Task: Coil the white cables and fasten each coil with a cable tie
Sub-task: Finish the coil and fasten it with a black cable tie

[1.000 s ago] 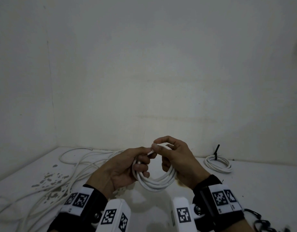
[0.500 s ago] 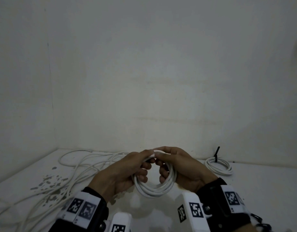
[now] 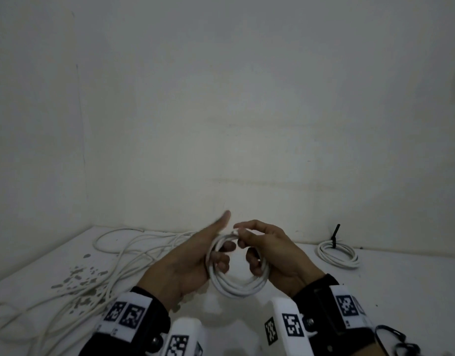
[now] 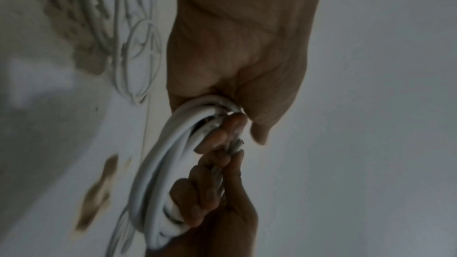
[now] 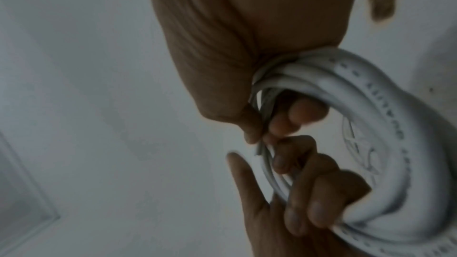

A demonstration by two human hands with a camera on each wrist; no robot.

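A: What takes up the most room?

B: The table (image 3: 375, 291), white, set into a corner. Loose cables (image 3: 113, 255) sprawl over its left side, next to some dark flecks.

A: And in the middle?

B: The left hand (image 3: 187, 263) and right hand (image 3: 277, 258), raised above the table, share one coil (image 3: 236, 286). The left hand's lower fingers curl through the coil's left side, while its thumb sticks up straight. The right hand's lower fingers wrap round the right side, and its thumb and forefinger pinch the cable end (image 3: 236, 230) at the top.

A: Anything smaller?

B: A tied coil (image 3: 338, 255) lies well to the right near the wall, a black tie (image 3: 334, 236) round it with the tail pointing up.
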